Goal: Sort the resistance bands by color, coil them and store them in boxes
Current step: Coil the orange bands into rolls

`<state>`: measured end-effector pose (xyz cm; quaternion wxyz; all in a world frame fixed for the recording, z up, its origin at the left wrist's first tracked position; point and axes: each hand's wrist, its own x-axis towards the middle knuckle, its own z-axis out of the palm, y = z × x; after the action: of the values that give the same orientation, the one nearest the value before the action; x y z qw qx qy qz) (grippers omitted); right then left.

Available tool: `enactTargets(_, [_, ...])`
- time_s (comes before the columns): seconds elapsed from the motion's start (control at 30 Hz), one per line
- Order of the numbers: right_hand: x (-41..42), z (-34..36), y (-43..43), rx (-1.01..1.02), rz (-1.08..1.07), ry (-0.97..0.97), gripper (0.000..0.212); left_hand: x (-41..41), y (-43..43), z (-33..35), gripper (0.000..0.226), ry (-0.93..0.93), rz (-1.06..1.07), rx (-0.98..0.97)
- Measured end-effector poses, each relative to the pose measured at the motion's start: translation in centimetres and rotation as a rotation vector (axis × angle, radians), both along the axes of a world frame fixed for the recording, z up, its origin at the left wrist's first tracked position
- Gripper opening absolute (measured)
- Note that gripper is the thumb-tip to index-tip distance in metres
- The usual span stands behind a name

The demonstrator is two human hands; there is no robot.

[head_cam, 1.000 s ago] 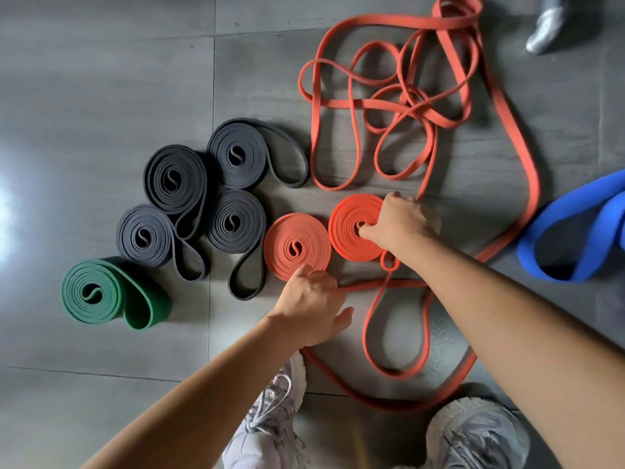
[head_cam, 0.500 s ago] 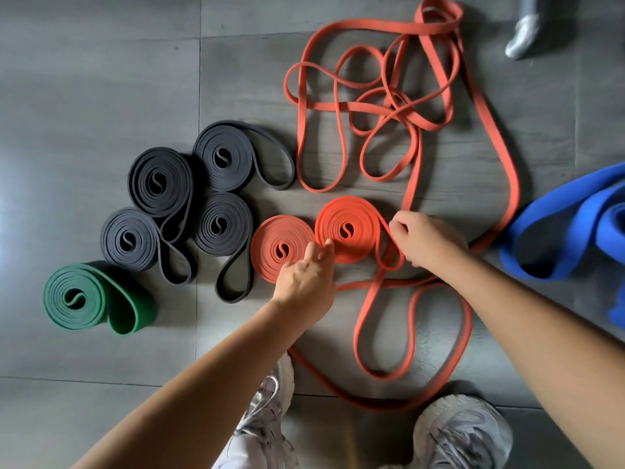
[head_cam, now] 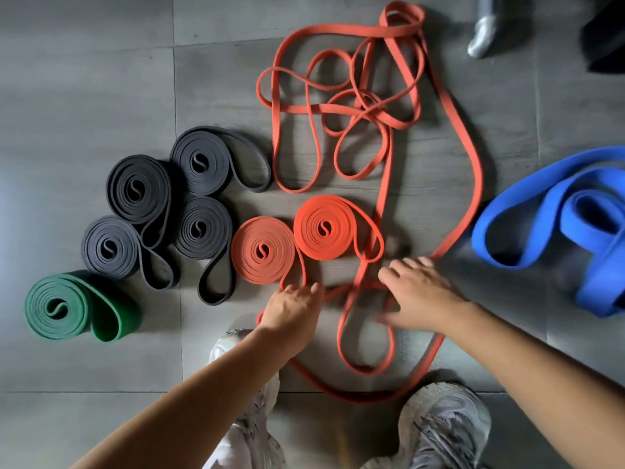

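Two coiled orange bands lie side by side on the floor, the left coil (head_cam: 263, 250) and the brighter right coil (head_cam: 324, 227). Loose orange bands (head_cam: 341, 106) sprawl tangled behind them and loop toward my feet. Several coiled black bands (head_cam: 138, 189) sit to the left, with a coiled green band (head_cam: 57, 308) at far left. A loose blue band (head_cam: 554, 214) lies at the right. My left hand (head_cam: 292, 308) hovers just below the left orange coil, fingers apart. My right hand (head_cam: 417, 292) is spread over a loose orange strand, fingers apart, holding nothing that I can see.
Grey tiled floor (head_cam: 84, 79) all around. My two pale sneakers (head_cam: 443, 424) stand at the bottom edge, inside the long orange loop. Another person's light shoe (head_cam: 482, 33) and a dark object (head_cam: 605, 35) are at the top right. No boxes are in view.
Both hands have let go of the right orange coil and pulled back toward me; the coil now lies flat next to the other one with its tail loop loose.
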<state>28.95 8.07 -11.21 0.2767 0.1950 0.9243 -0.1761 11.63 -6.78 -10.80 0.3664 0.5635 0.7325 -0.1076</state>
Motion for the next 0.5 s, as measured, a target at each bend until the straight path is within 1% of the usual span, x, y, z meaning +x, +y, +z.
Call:
enactTargets(0.03, [0.7,-0.2,-0.3,-0.002,0.055,-0.035,0.055,0.4,0.1,0.2,0.025,-0.045,-0.007,-0.018])
enactTargets(0.07, [1.1,-0.3,-0.5,-0.018,0.066,-0.044,0.050,0.9,0.2,0.4,0.025,-0.103,-0.021,-0.011])
enactTargets(0.13, [1.8,0.4,-0.4,-0.005,0.095,-0.040,0.037,2.3,0.7,1.3,0.027,-0.209,-0.060,0.053])
enactTargets(0.17, [2.1,1.2,-0.1,-0.032,0.084,-0.080,0.029,3.0,1.0,1.7,0.028,-0.251,-0.057,0.089])
enactTargets(0.2, [2.6,1.9,0.2,-0.045,0.042,-0.112,0.022,3.7,1.3,2.3,0.028,-0.277,-0.045,0.121])
enactTargets(0.23, [3.1,2.9,0.8,-0.064,0.003,-0.149,0.020,4.4,1.7,3.0,0.025,-0.287,-0.039,0.128])
enactTargets(0.27, [3.7,3.7,1.2,-0.120,-0.080,-0.168,0.021,4.9,2.1,3.5,0.022,-0.295,-0.040,0.125])
enactTargets(0.33, [4.4,6.0,1.9,-0.223,-0.206,-0.181,0.011,5.7,2.8,4.6,0.017,-0.329,-0.021,0.096])
enactTargets(0.37, [4.5,7.3,2.1,-0.234,-0.236,-0.169,0.014,5.9,3.1,5.3,0.017,-0.348,-0.008,0.083])
enactTargets(0.43, [4.9,9.7,2.2,-0.194,-0.265,-0.156,0.026,6.0,3.7,7.0,0.026,-0.397,0.026,0.079])
enactTargets(0.5, [5.4,12.2,1.9,-0.141,-0.246,-0.116,0.034,6.1,4.0,9.1,0.030,-0.436,0.057,0.081])
